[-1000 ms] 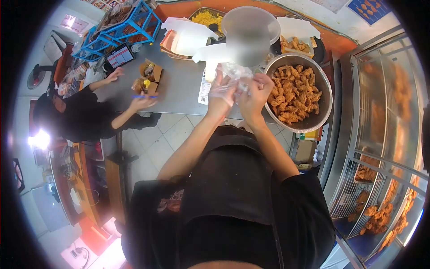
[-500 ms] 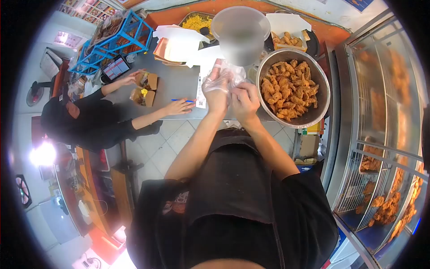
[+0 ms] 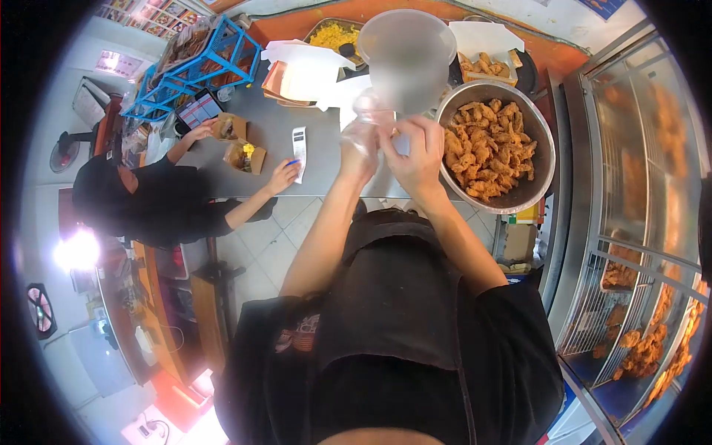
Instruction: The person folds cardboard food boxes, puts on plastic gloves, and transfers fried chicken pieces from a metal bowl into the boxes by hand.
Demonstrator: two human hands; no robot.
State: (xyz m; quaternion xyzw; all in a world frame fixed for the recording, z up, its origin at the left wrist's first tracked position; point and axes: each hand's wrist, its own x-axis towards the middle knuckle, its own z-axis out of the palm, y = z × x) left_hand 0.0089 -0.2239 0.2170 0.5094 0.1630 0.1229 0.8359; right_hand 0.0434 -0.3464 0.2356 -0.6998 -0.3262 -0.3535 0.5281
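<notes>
A clear plastic glove (image 3: 359,138) covers the left hand (image 3: 357,160), above the steel counter (image 3: 279,127) beside the bowl (image 3: 549,159) of fried chicken (image 3: 489,152). The right hand (image 3: 417,154) pinches the film; blur hides whether the left fingers curl. Light, even tension suits film this thin, with knuckles clear of the translucent container (image 3: 409,70) just beyond.

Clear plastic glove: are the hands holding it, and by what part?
The left hand wears the glove; the right hand has fingertips at its side, but blur hides any grip.
</notes>
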